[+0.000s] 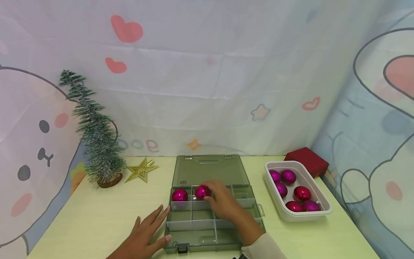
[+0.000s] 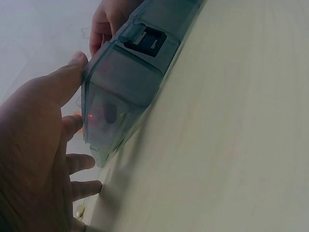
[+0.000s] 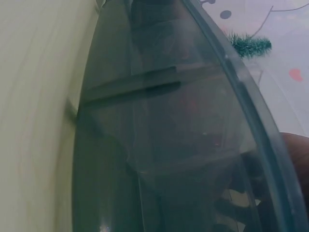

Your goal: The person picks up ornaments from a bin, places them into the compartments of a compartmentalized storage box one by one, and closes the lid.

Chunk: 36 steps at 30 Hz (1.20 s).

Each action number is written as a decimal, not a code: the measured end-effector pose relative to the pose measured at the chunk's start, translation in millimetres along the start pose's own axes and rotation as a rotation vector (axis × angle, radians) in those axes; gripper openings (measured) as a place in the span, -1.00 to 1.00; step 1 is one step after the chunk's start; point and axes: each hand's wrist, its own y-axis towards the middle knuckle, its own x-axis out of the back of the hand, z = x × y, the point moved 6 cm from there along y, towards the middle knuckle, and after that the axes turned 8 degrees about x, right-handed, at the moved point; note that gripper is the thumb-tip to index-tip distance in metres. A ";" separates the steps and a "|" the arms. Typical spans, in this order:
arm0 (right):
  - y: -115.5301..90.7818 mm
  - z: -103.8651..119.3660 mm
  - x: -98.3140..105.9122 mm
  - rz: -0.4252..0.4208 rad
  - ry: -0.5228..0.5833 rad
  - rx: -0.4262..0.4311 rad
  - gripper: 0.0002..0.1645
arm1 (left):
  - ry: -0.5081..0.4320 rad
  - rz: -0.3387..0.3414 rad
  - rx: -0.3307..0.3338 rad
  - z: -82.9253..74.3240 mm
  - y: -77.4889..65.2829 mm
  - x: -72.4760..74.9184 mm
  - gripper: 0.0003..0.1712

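A smoky, see-through divider box [image 1: 191,235] lies on the table, its lid [image 1: 210,171] folded back. In its back-left compartment sits a shiny magenta bauble [image 1: 179,195]. My right hand [image 1: 224,203] pinches a second shiny magenta bauble [image 1: 201,192] at the neighbouring back compartment. With fingers spread, my left hand [image 1: 145,230] is at the box's left side, thumb at the front-left corner. The left wrist view shows that thumb against the rim near a black latch [image 2: 147,41]. In the right wrist view, the box wall [image 3: 159,125] hides most of my right hand.
A white tray [image 1: 271,189] with several magenta and red baubles stands on the right, a dark red box [image 1: 307,162] behind it. At the back left are a small frosted Christmas tree [image 1: 100,144] and a gold star [image 1: 142,169]. A printed curtain hangs behind the table.
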 end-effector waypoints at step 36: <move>-28.8 -26.2 86.6 -0.113 -0.017 -0.088 -0.40 | -0.005 -0.001 0.003 1.4 -0.1 0.3 -0.09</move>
